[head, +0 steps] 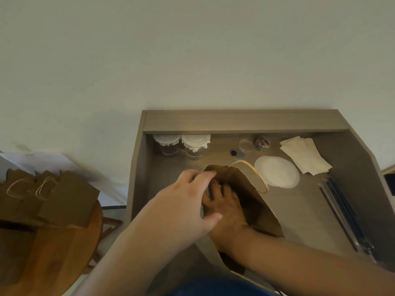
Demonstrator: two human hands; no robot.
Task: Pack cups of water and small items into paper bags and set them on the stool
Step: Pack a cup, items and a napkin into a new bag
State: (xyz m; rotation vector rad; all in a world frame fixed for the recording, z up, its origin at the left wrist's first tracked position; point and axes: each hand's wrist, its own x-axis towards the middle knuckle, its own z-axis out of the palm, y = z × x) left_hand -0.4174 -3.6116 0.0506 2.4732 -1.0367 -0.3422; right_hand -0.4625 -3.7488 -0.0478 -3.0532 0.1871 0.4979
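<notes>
The left hand [183, 201] and right hand [223, 205] are bare, on bare forearms. A dark blue cloth garment [213, 287] shows at the bottom edge.

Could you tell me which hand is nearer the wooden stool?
Left. The left hand grips the paper bag by its rim on the side of the stool; the right hand is inside it, farther.

right hand [224, 207] inside paper bag [264, 212]: fingertips, any held item hidden | stool [70, 255]: cut off at near-left edges | bags [64, 201] on it: blurred
</notes>
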